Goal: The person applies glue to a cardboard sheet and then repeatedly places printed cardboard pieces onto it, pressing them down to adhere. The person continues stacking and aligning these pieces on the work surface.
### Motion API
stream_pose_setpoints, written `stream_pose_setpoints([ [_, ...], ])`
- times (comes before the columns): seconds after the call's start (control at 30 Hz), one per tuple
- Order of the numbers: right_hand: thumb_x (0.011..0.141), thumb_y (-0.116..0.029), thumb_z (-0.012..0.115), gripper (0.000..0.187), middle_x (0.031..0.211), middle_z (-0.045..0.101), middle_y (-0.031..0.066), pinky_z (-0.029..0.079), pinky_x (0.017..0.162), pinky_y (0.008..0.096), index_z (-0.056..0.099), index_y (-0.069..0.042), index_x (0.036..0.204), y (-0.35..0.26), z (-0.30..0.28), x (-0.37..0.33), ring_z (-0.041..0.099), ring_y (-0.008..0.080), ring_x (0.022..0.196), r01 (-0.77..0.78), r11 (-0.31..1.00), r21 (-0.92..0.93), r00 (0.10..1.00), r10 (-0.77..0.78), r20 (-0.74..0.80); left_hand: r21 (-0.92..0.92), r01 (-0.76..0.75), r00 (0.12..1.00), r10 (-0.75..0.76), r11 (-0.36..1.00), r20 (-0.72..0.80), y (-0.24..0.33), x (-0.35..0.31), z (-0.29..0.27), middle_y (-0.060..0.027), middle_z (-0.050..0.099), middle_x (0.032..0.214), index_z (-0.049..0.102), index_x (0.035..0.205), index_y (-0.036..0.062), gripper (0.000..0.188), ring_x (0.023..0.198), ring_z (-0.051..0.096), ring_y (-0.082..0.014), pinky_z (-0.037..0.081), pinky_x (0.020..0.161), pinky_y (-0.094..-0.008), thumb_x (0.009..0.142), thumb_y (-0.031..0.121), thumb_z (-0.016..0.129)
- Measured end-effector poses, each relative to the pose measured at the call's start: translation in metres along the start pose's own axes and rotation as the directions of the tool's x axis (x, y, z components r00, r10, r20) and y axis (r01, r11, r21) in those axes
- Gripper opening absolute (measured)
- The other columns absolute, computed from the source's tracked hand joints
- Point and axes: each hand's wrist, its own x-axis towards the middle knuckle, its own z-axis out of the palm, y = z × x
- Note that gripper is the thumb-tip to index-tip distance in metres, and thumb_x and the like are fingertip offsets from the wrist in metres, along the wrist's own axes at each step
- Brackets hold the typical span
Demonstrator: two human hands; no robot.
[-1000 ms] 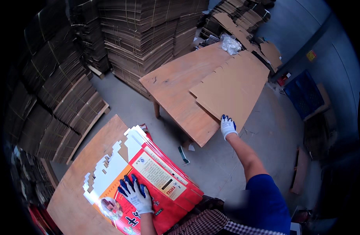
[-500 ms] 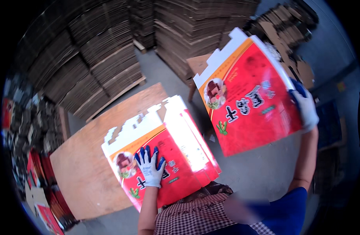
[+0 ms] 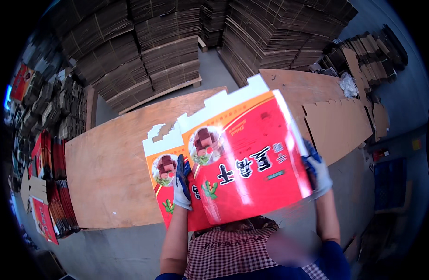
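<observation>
A red, printed flat carton sheet (image 3: 245,182) with a white notched edge and an orange band slants in front of me. My right hand (image 3: 318,175), in a white glove with blue fingers, is closed on its right edge. Partly covered by it, another matching carton sheet (image 3: 164,185) lies at the left, over the near edge of the wooden table (image 3: 116,158). My left hand (image 3: 182,186), gloved alike, stands edge-on over that lower sheet, beside the upper sheet's left edge. Its fingers are stretched out. How many sheets lie beneath is hidden.
Tall stacks of brown cardboard (image 3: 170,56) stand on pallets beyond the table. Folded red cartons (image 3: 60,200) are piled at the left. To the right are a brown cardboard sheet (image 3: 338,123), crumpled clear plastic (image 3: 348,85) and a blue crate (image 3: 390,184).
My right hand has brought its sheet left and nearer, over the other one. The left hand has turned from lying flat on the lower sheet to edge-on. The view has shifted.
</observation>
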Motion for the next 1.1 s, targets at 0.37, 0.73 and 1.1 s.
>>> stream_pose_setpoints([
  [0.37, 0.084, 0.001, 0.076, 0.091, 0.16, 0.035, 0.0066, 0.036, 0.113, 0.0288, 0.025, -0.006, 0.159, 0.15, 0.053, -0.029, 0.037, 0.0149, 0.141, -0.101, 0.99, -0.098, 0.966, 0.121, 0.228, -0.454, 0.038, 0.994, -0.081, 0.89, -0.077, 0.032, -0.01, -0.077, -0.0125, 0.044, 0.152, 0.03, 0.158, 0.0105, 0.088, 0.131, 0.052, -0.0257, 0.048, 0.103, -0.0327, 0.075, -0.001, 0.058],
  [0.73, 0.089, -0.026, 0.072, 0.065, 0.125, 0.066, 0.0201, 0.053, 0.09, 0.042, 0.047, -0.018, 0.149, 0.153, 0.08, -0.05, 0.067, 0.0354, 0.106, 0.003, 0.664, -0.748, 0.99, 0.104, 0.096, 0.93, -0.308, 0.951, 0.101, 0.201, 0.293, 0.018, 0.024, 0.065, -0.0156, 0.032, 0.16, 0.052, 0.145, 0.0173, 0.063, 0.149, 0.021, -0.0431, 0.009, 0.122, -0.0591, 0.088, 0.037, 0.067],
  [1.1, 0.103, -0.022, 0.054, 0.038, 0.125, 0.069, 0.0076, 0.05, 0.096, 0.0291, 0.062, 0.001, 0.132, 0.112, -0.051, 0.056, 0.064, 0.0161, 0.11, -0.056, 0.968, -0.246, 0.998, 0.053, -0.018, 0.962, -0.273, 0.961, 0.043, -0.001, 0.272, -0.005, 0.03, 0.109, -0.0109, 0.019, 0.166, 0.044, 0.152, 0.0241, 0.067, 0.153, 0.007, -0.0426, 0.0, 0.121, -0.0639, 0.093, 0.053, 0.057],
])
